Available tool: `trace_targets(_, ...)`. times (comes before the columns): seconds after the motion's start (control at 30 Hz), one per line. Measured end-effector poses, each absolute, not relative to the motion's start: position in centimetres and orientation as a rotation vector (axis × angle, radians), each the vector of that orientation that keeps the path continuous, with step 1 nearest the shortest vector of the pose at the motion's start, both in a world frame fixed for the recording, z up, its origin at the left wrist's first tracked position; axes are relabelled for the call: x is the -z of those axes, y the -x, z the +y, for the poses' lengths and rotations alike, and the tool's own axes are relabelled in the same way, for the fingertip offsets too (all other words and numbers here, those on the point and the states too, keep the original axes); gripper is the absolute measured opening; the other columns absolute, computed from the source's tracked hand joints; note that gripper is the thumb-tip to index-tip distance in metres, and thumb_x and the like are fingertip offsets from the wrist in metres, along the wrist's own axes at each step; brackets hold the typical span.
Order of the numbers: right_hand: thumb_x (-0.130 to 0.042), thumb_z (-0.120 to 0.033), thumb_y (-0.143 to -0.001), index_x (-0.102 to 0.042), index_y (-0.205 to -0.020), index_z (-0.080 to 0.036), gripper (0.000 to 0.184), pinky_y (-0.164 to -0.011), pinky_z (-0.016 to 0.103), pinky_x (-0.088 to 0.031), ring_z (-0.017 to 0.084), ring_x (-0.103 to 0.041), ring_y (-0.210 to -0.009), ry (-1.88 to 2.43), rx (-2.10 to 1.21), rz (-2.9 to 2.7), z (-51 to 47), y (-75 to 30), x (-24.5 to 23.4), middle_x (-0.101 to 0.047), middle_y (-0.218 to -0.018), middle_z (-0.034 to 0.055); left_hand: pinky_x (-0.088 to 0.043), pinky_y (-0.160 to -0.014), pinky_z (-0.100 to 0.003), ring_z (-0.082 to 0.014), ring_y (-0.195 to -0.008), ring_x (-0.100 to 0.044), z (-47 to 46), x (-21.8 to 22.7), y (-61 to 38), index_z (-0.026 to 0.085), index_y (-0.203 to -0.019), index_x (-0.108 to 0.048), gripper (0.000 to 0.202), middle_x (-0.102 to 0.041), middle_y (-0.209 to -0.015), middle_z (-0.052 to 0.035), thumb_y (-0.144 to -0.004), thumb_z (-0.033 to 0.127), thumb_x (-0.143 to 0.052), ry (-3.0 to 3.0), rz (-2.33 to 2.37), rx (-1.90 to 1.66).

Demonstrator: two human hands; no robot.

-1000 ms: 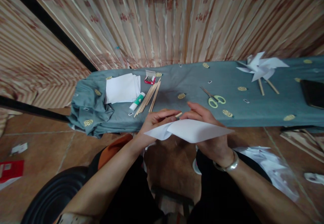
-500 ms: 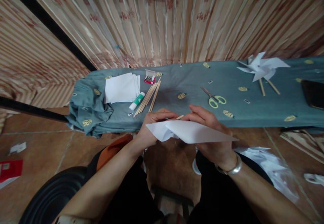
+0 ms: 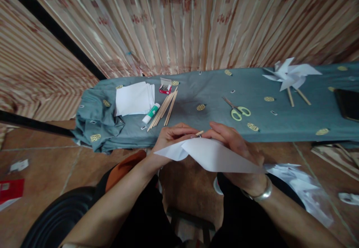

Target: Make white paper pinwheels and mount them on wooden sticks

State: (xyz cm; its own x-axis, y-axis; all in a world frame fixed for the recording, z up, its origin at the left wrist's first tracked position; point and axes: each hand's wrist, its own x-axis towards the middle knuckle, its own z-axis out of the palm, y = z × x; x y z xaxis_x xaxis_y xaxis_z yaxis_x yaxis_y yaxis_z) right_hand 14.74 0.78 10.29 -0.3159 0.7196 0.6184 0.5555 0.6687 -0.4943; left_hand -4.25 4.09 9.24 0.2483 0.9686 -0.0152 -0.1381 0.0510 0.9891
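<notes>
A white paper pinwheel (image 3: 215,154) is between my hands, in front of the table's near edge, its folded blades facing me. Just above it shows the tip of a wooden stick (image 3: 199,133). My left hand (image 3: 171,138) is closed, its fingers pressed at the stick's tip and the paper's upper edge. From the other side my right hand (image 3: 232,147) curls behind the paper, fingertips close to the stick. The paper hides most of both palms and the rest of the stick, so what the right fingers grip is partly covered.
On the cloth-covered table (image 3: 190,123) lie white paper sheets (image 3: 133,99), a glue stick (image 3: 150,113), wooden sticks (image 3: 164,109), an open red box of pins (image 3: 165,87) and scissors (image 3: 238,110). Finished pinwheels (image 3: 291,76) and a dark phone-like object (image 3: 347,104) lie right. White paper pieces (image 3: 297,184) are beside my leg.
The pinwheel has tipped, its right blade now lower and showing more of its face. Both hands have dropped slightly towards me, still at the stick.
</notes>
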Motion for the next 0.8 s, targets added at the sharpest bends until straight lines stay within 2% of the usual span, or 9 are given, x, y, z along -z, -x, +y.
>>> trace_targets(0.57, -0.054, -0.023, -0.092, -0.035, -0.143, -0.03, 0.055, -0.089, 0.038, -0.057, 0.023, -0.068, -0.1, 0.983, -0.237, -2.031, 0.88, -14.71, -10.34, -0.072, -0.105, 0.0017, -0.047, -0.066, -0.025, -0.0149, -0.073, -0.06, 4.05, -9.15, 4.37, 0.021, -0.078, -0.079, 0.021, -0.068, -0.078, -0.0059, -0.065, 0.038, -0.081, -1.168, 0.934, -1.061)
trace_targets(0.8, -0.055, -0.024, -0.091, -0.048, -0.134, -0.029, 0.044, -0.091, 0.041, -0.056, 0.024, -0.068, -0.101, 0.961, -0.247, -2.052, 1.16, -14.85, -9.96, -0.071, -0.11, 0.0036, -0.047, -0.064, -0.025, -0.015, -0.072, -0.06, 4.14, -8.96, 4.32, 0.021, -0.077, -0.078, 0.023, -0.068, -0.078, -0.0059, -0.064, 0.039, -0.082, -1.153, 0.949, -1.065)
